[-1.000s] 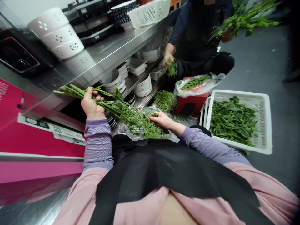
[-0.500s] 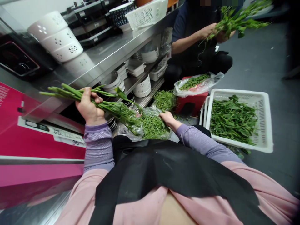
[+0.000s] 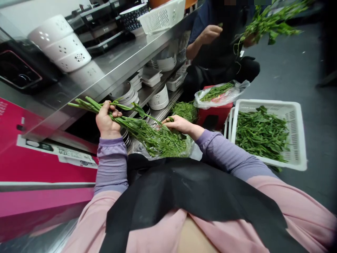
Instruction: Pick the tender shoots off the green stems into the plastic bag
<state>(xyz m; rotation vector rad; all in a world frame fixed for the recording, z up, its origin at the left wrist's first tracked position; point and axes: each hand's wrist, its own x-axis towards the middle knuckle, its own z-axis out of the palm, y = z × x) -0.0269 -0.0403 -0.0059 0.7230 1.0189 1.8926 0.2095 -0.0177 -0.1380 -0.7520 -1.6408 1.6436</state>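
Note:
My left hand [image 3: 107, 123] is closed around a bunch of long leafy green stems [image 3: 134, 128], the cut ends pointing up to the left and the leafy ends slanting down to the right. At the far end of one stem, my right hand [image 3: 181, 125] has its fingers pinched on greens; a bit of leaf shows at the fingertips and some dark leaf below the palm. Beneath both hands lies a heap of fine green trimmings [image 3: 173, 148] in a clear plastic bag [image 3: 139, 149], partly covered by the bunch.
At right stands a white slotted basket [image 3: 298, 137] holding picked greens [image 3: 260, 133]. A red stool [image 3: 216, 116] carries a bag of stems [image 3: 217, 92]. Across from me a person [image 3: 210, 35] holds another bunch. Steel shelving [image 3: 126, 65] with white bowls runs along the left.
My right hand has moved left and up from the trimmings to the bunch's stem. My left hand has shifted slightly right with the bunch. The other person's hands have moved apart.

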